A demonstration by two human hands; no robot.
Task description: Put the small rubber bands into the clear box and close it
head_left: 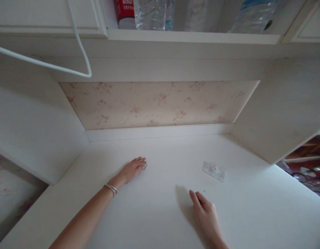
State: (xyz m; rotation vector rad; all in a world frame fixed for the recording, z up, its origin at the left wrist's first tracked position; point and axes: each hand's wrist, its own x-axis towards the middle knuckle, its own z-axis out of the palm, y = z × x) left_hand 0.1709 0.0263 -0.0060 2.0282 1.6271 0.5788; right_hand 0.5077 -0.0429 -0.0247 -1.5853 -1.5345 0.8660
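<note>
My left hand [131,171] lies palm down on the white desktop [154,221], its fingers stretched forward. Thin, shiny wire-like loops [144,167] show at its fingertips and touch them; their kind is too small to make out. My right hand [206,212] is closed just above the desktop, thumb against the curled fingers. Whatever it may pinch is hidden. Beyond it, slightly to the right, a small clear plastic case [214,171] rests on the surface, apart from both hands. A tiny speck [204,191] lies between that case and my right hand.
White side panels [284,103] flank the desktop. A floral back wall [160,103] rises behind it. Overhead, a shelf [191,36] holds clear plastic bottles [151,14] and a red-labelled container [125,9]. A white cable [58,67] hangs at upper left.
</note>
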